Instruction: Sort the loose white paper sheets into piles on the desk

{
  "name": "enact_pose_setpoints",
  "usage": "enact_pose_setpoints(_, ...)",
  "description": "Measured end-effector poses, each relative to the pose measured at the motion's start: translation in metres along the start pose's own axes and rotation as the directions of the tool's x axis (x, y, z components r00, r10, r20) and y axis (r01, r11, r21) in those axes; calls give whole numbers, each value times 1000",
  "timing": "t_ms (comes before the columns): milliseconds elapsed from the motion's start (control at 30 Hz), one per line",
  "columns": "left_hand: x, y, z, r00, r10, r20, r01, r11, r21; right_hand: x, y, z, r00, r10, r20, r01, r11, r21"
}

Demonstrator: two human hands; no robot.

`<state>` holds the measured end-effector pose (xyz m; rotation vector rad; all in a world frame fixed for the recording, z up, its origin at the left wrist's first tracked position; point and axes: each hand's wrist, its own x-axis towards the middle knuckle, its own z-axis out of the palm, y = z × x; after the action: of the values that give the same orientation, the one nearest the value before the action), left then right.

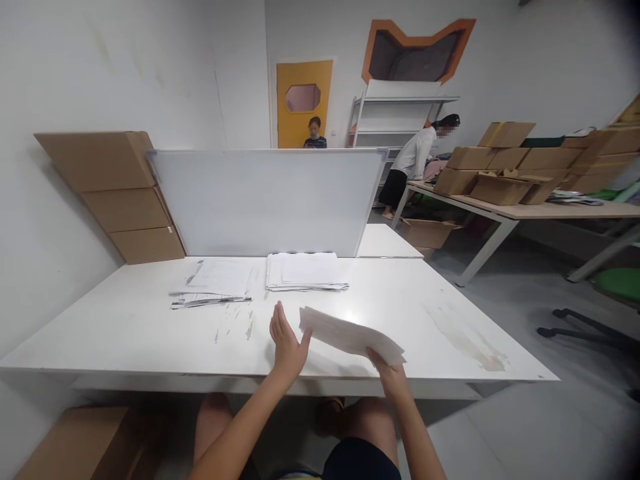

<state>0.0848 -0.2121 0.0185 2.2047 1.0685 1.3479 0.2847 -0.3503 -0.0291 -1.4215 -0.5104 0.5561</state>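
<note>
A thin stack of paper sheets (350, 333) is held slightly tilted above the white table (150, 340). My right hand (390, 373) grips its right end, thumb on the near side. Beside the stack's left end, my left hand (289, 340) is raised with fingers stretched and thumb apart; the thumb comes close to the sheets, and I cannot tell if it touches. Behind the hands lies a neat pile of papers (307, 270). Further left, a looser pile of papers (215, 280) has uneven edges.
A whiteboard panel (270, 200) stands along the table's back edge, beside stacked cardboard boxes (135, 207). Another cardboard box (75, 440) sits below at left. Two people are in the background; one leans over a second table (490, 208) loaded with boxes.
</note>
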Motion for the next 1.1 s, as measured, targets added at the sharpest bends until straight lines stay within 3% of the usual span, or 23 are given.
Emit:
enact_pose_setpoints(100,-12,-1,3,980,-122,159,150,972,-183,16,14,7,996,32,-86,-21,992,125)
enact_pose_setpoints(233,-42,-10,12,958,-184,221,246,923,-297,21,32,15,999,34,29,-37,988,149)
enact_pose_setpoints(400,-59,-27,19,986,-102,133,136,952,-275,22,43,15,997,-43,70,31,985,169)
enact_pose_setpoints(500,-56,-35,16,990,129,50,-110,954,-278,25,45,17,996,-34,78,24,991,134)
enact_pose_setpoints(567,-55,-38,13,957,290,7,-276,917,-288,27,45,20,992,-56,110,45,994,98)
enact_pose_setpoints(633,-55,-42,11,934,358,-14,-347,896,-277,28,46,22,982,-86,166,77,995,58)
enact_pose_setpoints(800,-57,-49,13,962,250,111,-216,944,-249,27,47,22,967,-91,239,108,993,-55)
enact_pose_setpoints(900,-57,-50,13,948,260,182,-209,943,-259,27,46,21,964,-73,256,100,990,-96)
enact_pose_setpoints(1100,-56,-46,10,944,292,151,-253,939,-235,28,43,20,967,-47,249,72,993,-90)
